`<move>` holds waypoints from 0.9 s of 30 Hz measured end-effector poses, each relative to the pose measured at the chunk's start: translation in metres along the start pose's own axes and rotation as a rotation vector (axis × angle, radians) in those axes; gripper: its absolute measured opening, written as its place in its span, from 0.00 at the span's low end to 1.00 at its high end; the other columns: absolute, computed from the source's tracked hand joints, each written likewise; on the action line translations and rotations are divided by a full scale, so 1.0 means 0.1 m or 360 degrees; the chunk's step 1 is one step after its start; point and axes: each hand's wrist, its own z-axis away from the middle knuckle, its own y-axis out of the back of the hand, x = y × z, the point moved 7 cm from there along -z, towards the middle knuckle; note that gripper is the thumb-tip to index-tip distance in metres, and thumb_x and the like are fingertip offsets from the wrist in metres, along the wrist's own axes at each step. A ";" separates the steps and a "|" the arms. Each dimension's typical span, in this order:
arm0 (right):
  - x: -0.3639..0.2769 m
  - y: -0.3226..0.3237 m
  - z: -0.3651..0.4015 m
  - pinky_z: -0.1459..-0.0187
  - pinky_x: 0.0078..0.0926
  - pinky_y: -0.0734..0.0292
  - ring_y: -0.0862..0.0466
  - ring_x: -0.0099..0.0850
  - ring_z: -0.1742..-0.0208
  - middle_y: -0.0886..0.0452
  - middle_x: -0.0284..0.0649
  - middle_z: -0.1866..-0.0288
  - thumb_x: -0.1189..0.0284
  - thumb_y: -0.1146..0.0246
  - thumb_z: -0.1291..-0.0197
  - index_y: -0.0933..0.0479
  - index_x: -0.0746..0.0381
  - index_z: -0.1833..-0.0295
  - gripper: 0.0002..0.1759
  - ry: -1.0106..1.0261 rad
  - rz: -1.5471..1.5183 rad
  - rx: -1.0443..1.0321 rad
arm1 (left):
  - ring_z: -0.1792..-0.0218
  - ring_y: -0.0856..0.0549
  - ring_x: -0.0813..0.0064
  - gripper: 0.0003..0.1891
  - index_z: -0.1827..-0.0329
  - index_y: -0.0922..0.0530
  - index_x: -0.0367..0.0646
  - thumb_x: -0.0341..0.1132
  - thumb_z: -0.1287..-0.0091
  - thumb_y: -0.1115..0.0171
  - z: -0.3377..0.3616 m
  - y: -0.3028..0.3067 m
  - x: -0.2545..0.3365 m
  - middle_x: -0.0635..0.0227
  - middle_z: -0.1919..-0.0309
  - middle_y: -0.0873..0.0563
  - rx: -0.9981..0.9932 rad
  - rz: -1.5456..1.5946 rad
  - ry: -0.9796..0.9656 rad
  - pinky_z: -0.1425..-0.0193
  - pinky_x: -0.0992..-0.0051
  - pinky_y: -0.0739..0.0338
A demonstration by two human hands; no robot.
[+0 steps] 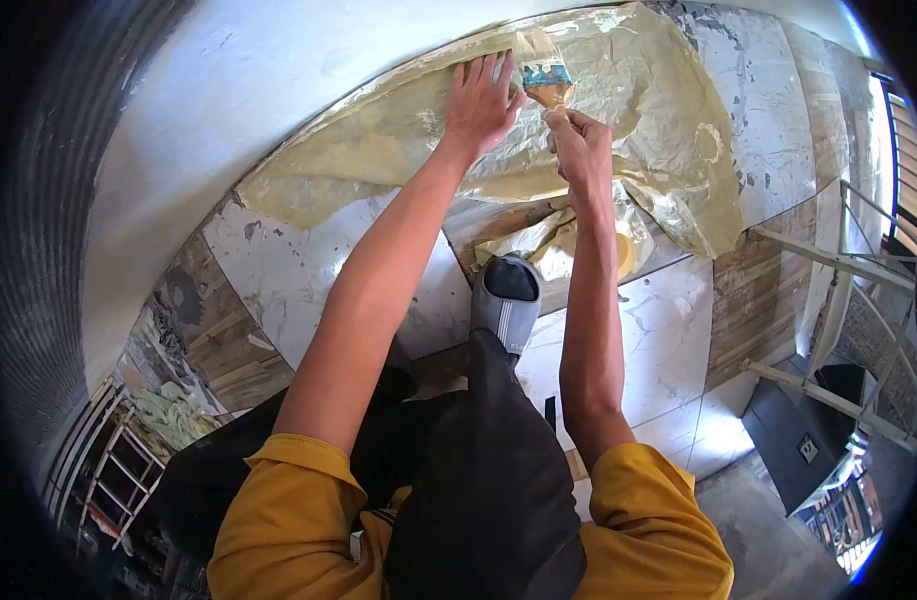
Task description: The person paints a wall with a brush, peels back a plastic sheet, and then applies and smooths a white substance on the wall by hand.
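Observation:
My right hand point(583, 145) is closed round the handle of a paintbrush point(551, 85), a wide one with a blue-green stained ferrule and pale bristles. Its bristles point toward the wall and overlap the top part of a creased yellowish sheet point(669, 110) spread over the floor tiles. To the left of the brush, my left hand point(482, 108) lies flat on that sheet with its fingers stretched toward the wall, close to the sheet's upper edge. Part of a round yellow object point(627, 255) shows beside my right forearm.
A white wall point(209, 110) rises along the far and left side. My foot in a grey slide sandal point(506, 305) stands on the marble-look tiles point(669, 310). A metal frame point(839, 265) and a black box-like object point(809, 430) are at the right. Metal racks point(119, 450) stand lower left.

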 end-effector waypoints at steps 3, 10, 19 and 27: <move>-0.07 -0.03 0.00 0.80 0.19 0.43 0.35 0.15 0.81 0.28 0.27 0.78 0.63 0.35 0.33 0.15 0.68 0.60 0.16 0.0034 -0.0036 -0.0014 | 0.25 0.32 0.53 0.34 0.27 0.29 0.37 0.55 0.26 0.44 -0.05 -0.05 0.00 0.49 0.26 0.29 0.0010 0.0005 -0.0019 0.21 0.46 0.43; -0.18 0.00 0.02 0.81 0.19 0.43 0.35 0.15 0.82 0.28 0.27 0.78 0.63 0.34 0.32 0.15 0.68 0.60 0.16 0.0014 -0.0059 0.0037 | 0.24 0.32 0.51 0.34 0.29 0.27 0.34 0.56 0.26 0.44 -0.06 -0.03 0.05 0.47 0.26 0.29 0.0090 0.0014 -0.0105 0.21 0.44 0.42; -0.17 0.00 0.04 0.81 0.18 0.44 0.36 0.14 0.82 0.28 0.26 0.78 0.64 0.34 0.31 0.15 0.68 0.59 0.15 -0.0045 -0.0137 0.0016 | 0.24 0.33 0.54 0.35 0.28 0.28 0.40 0.57 0.28 0.42 -0.18 -0.10 0.03 0.51 0.26 0.29 0.0107 -0.0092 -0.0103 0.21 0.42 0.43; -0.12 -0.02 0.05 0.81 0.18 0.43 0.35 0.14 0.81 0.27 0.26 0.77 0.64 0.34 0.32 0.15 0.69 0.56 0.16 -0.0039 -0.0113 0.0004 | 0.22 0.37 0.50 0.39 0.30 0.28 0.30 0.53 0.36 0.35 -0.21 -0.11 0.04 0.49 0.24 0.33 0.0116 -0.0059 -0.0121 0.20 0.40 0.46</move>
